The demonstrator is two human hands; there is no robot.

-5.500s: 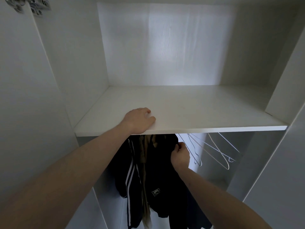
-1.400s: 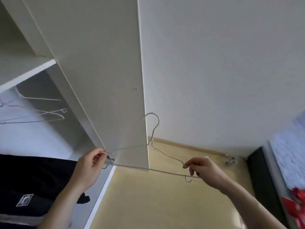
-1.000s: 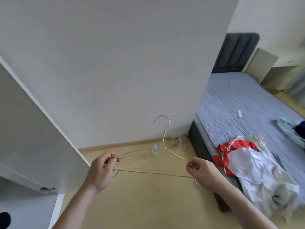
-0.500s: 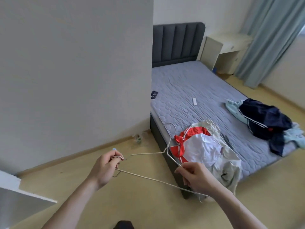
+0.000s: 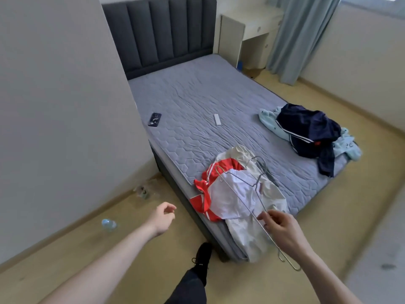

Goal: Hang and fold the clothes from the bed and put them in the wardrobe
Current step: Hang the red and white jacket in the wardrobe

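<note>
- The right hand [image 5: 282,229] pinches a thin wire hanger [image 5: 245,194] between thumb and fingertips, near one end of its bottom bar; the forearm reaches in from the lower right.
- The hanger slants up and away from the hand, over the red, white and cream clothes [image 5: 232,194] heaped at the near corner of the bed [image 5: 208,95].
- The left hand [image 5: 163,216] hangs over the floor, fingers loosely curled, holding nothing, arm stretched forward.
- A navy and pale-blue pile [image 5: 306,130] lies near the bed's right edge.
</note>
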